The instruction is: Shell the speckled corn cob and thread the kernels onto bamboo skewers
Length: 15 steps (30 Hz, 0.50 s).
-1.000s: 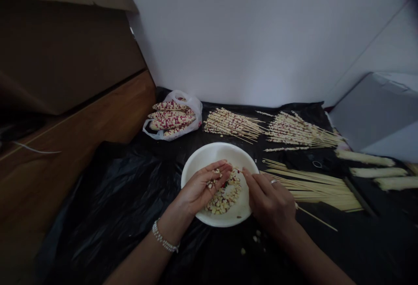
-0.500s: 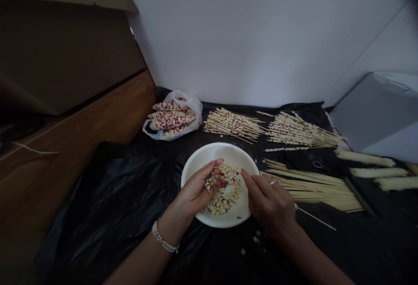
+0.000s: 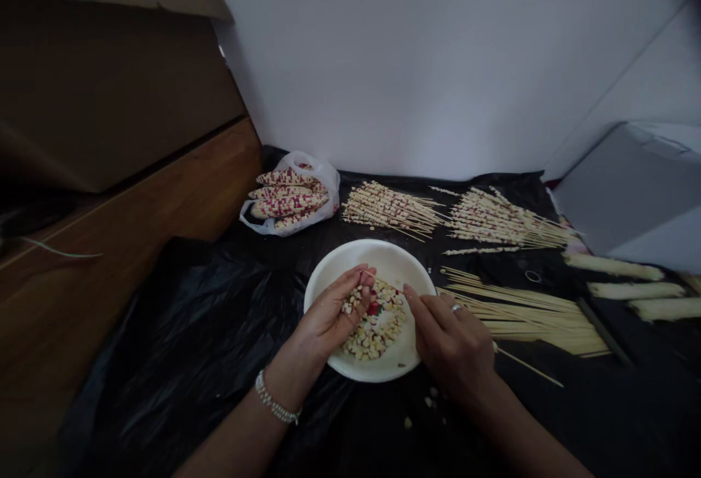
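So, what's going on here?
A person is working bare-handed over a round white bowl of pale-and-red corn kernels. The cupped left hand holds some kernels, fingertips near the front end of a thin pale skewer gripped in the right hand. Beyond the bowl, on black plastic sheeting, lie two piles of kernel-threaded skewers and a white plastic bag with red-speckled corn cobs. Bare straw-coloured skewers lie to the right.
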Motion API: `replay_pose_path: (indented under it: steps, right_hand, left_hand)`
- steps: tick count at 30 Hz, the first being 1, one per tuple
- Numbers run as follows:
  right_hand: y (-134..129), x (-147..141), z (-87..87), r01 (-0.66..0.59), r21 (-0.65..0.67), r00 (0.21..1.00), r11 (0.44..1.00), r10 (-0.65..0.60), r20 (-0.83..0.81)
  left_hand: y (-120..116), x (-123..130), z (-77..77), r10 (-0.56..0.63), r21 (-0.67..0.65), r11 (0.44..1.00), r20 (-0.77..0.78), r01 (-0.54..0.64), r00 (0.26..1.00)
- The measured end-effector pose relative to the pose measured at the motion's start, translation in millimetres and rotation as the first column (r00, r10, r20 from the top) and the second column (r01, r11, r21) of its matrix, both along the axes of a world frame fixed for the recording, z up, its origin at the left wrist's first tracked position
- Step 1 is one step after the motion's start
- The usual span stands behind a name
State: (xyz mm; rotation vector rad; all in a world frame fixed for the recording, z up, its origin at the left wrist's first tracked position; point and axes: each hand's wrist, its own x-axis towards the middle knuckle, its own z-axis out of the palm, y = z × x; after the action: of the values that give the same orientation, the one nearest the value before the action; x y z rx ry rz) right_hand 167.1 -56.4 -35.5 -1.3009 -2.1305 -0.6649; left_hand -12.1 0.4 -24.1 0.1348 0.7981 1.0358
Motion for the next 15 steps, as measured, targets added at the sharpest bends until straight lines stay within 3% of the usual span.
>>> replay_pose_path:
  steps: [15]
  right_hand:
    - [-0.4,0.1,-2.4,-0.023,-0.031,1.0,0.999,0.023,-0.012]
  left_hand:
    - [-1.2,2.3,6.4,0.034,-0.022,0.999,-0.065,-0.036,0.997]
